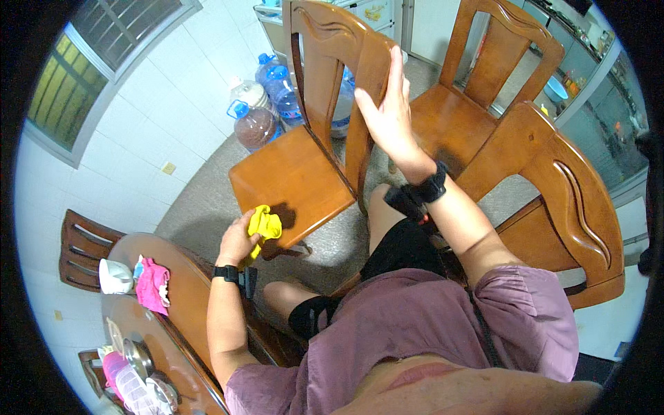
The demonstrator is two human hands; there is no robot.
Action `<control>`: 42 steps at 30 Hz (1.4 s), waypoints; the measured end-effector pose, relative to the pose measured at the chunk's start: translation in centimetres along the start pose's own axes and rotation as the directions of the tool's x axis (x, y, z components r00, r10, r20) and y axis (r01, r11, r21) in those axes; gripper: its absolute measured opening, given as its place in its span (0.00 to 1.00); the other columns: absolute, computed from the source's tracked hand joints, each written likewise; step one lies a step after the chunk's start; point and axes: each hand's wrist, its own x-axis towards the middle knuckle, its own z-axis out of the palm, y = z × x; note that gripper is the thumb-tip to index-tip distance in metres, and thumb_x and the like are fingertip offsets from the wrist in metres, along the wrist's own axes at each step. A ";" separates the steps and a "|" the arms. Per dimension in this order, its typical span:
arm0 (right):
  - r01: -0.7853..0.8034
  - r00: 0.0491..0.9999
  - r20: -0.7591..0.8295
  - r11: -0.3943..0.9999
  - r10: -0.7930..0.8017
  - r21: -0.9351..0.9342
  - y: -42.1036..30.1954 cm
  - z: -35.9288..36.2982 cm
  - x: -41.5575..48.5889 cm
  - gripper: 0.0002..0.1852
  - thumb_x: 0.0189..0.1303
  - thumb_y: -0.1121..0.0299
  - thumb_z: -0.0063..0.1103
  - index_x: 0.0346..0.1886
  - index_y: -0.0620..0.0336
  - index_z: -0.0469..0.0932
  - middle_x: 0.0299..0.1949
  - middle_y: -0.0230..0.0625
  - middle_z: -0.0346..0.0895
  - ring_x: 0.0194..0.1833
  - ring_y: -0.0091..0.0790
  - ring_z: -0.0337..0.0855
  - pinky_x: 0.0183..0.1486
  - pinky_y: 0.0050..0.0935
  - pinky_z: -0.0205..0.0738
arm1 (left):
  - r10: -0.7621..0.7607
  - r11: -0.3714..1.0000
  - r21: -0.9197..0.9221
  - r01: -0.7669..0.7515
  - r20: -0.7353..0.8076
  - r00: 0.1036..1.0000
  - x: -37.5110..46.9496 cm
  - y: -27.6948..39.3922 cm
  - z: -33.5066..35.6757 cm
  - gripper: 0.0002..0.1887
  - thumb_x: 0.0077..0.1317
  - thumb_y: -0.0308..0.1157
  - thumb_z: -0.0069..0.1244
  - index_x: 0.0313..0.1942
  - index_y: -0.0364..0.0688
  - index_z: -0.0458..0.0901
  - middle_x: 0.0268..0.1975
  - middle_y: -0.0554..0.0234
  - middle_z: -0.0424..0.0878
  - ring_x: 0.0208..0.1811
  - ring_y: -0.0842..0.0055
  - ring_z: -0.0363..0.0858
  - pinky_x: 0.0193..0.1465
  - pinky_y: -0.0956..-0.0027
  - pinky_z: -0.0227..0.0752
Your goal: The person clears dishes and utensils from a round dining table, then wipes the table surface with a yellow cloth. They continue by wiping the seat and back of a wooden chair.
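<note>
My left hand (240,239) grips a crumpled yellow cloth (265,224) just over the front corner of a wooden chair's seat (290,179). The cloth casts a shadow on the glossy seat. My right hand (388,116) is raised at the curved wooden backrest (376,67) of the same chair, palm flat and fingers extended, the fingertips near its top outer edge. Whether the right palm presses on the wood cannot be told. Nothing is held in the right hand. Both wrists wear black straps with small devices.
Two more wooden chairs (451,116) (576,197) stand at the right. Large plastic water bottles (254,124) stand by the wall behind the chair. At the lower left, a wooden table (181,306) holds a pink cloth (153,285), a white jug (115,276) and metal bowls (137,358).
</note>
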 end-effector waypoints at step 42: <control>-0.056 0.987 -0.114 0.911 0.112 0.408 5.1 4.0 -2.5 0.30 0.55 0.71 0.65 0.62 0.62 0.66 0.50 0.53 0.77 0.51 0.56 0.79 0.54 0.41 0.74 | 0.077 0.601 -0.647 -0.470 -0.538 0.839 28.3 26.3 -10.0 0.16 0.76 0.39 0.37 0.54 0.36 0.72 0.39 0.67 0.79 0.38 0.81 0.76 0.40 0.75 0.74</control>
